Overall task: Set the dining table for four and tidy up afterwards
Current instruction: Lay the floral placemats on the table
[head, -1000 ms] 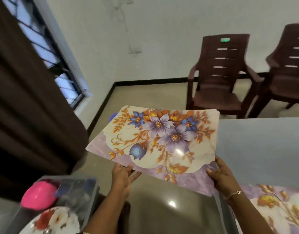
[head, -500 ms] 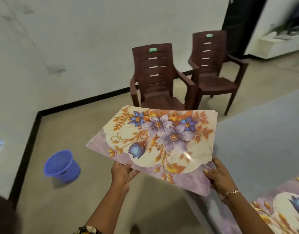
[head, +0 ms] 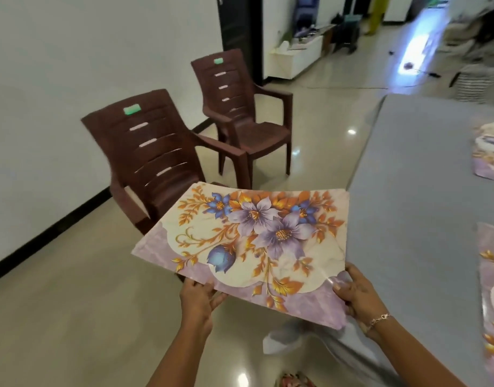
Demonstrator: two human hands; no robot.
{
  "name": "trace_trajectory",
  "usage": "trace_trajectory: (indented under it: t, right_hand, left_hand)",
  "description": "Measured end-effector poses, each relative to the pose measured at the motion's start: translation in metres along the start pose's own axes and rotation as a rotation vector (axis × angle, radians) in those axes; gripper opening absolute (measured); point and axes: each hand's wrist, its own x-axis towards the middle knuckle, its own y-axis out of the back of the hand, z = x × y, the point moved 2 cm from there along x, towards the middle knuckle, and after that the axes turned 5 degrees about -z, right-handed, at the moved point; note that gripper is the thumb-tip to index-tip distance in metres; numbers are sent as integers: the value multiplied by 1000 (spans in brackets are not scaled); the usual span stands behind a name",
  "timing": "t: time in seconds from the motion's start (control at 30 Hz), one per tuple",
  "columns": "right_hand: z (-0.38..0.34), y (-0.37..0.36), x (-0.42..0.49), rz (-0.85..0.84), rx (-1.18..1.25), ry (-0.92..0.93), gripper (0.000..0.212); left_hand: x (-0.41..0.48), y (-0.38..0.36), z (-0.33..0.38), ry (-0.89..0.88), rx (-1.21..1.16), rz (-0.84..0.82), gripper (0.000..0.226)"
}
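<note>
Both hands grasp the floral placemat (head: 257, 241) by its near edge: the left hand (head: 197, 296) pinches it left of centre, and the right hand (head: 357, 294) grips the near right corner. The sheet is held in the air over the floor, just left of the grey counter (head: 424, 191). To lay it well, I judge it should swing right over the counter's bare left side, stay level, and go down far edge first. It should sit square to the counter's edge, opposite the nearer laid placemat (head: 491, 289) and apart from the farther laid placemat (head: 490, 152).
</note>
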Motion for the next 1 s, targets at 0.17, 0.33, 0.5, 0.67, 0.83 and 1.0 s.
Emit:
trace_trajectory:
  t: [0.17, 0.33, 0.5, 0.67, 0.83, 1.0]
  right_hand:
    - [-6, 2, 25, 170, 75, 28, 44]
    - [9, 22, 52, 374, 164, 50, 46]
    - [17, 35, 65, 572, 335, 91, 52]
    - [12, 42, 68, 787, 412, 143, 57]
    - [9, 47, 67, 997, 487, 174, 42]
    - [8, 35, 76, 1224, 598, 186, 40]
  left_hand:
    - [59, -43, 22, 29, 70, -170, 39]
    - [116, -107, 32, 79, 161, -382, 35]
    - [169, -187, 33, 134, 313, -575, 36]
    - [199, -264, 25, 219, 428, -749, 35]
    - [204, -331, 12, 281, 524, -902, 34]
    - [207, -396, -8, 332, 630, -1054, 37]
